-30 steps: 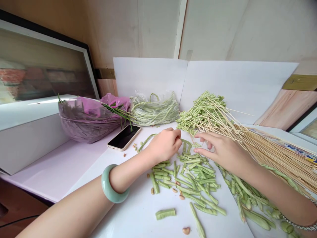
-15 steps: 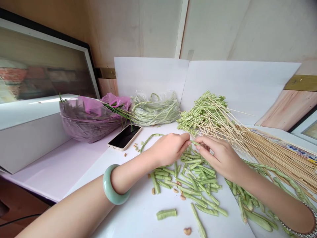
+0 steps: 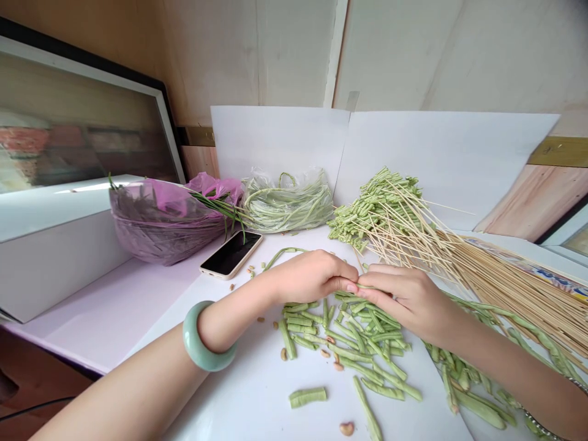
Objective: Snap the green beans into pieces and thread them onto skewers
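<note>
My left hand (image 3: 319, 275) and my right hand (image 3: 408, 300) meet above the far edge of a loose pile of short, pale-green bean pieces (image 3: 349, 350), thumbs and forefingers pinching a slim green bean (image 3: 366, 286) between them, most of it hidden by my fingers. A long, curved green bean (image 3: 281, 252) lies left of the pile's far edge; I cannot tell whether it joins the one I hold. The pile rests on a smooth white sheet (image 3: 248, 386) over the lilac bench (image 3: 114, 300). Left of the pile and beyond it is a black-screened phone in a pale case (image 3: 232, 254); directly beyond, thin wooden skewers threaded with green bean lengths (image 3: 381, 205); to its right, a bundle of bare wooden skewers (image 3: 514, 278).
</note>
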A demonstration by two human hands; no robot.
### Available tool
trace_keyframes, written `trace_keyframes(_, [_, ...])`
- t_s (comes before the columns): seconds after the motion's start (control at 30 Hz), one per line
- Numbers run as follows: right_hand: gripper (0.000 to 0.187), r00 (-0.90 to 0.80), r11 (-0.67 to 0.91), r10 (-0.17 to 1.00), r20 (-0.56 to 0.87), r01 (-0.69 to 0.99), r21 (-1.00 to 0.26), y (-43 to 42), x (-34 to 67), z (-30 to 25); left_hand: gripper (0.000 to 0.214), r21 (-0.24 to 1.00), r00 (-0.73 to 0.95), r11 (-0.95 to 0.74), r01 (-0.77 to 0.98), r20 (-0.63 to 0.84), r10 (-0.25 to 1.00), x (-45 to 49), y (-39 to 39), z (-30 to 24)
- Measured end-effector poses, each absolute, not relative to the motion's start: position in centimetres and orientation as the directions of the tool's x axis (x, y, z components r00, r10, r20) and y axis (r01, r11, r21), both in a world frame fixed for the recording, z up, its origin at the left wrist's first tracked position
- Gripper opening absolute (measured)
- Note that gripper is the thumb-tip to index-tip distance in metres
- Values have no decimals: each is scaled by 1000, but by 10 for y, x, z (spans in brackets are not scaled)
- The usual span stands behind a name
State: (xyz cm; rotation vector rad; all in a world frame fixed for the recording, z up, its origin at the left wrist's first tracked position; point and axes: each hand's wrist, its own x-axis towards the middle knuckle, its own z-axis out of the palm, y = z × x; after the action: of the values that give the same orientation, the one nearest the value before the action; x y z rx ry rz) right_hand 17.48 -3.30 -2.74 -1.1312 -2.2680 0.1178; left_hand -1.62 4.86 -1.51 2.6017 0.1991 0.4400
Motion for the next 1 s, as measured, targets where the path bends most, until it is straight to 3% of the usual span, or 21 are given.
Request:
trace_keyframes(0.27, [39, -495, 480, 841, 218, 498, -722, -38, 170, -13, 19, 789, 989, -613, -34, 116, 95, -22, 42, 1])
trace_keyframes(0.43, [42, -489, 274, 863, 130, 235, -933, -35, 170, -20, 21, 899, 984, -422, -115, 160, 73, -21, 36, 3])
trace_keyframes(0.63, [40, -451, 141, 884, 122, 9, -990, -35, 167, -26, 22, 933, 973, -339, -117, 175, 148, -19, 39, -2])
trace_keyframes(0.83, [45, -326, 144, 927, 185, -146, -979, -35, 165, -24, 22, 950, 937, -186, -252, 288, 197, -13, 37, -13])
trace_keyframes(1.0, [28, -137, 196, 966, 220, -173, -965, -28, 168, -25, 31, 952, 878, -64, -298, 300, 374, -9, 38, -22])
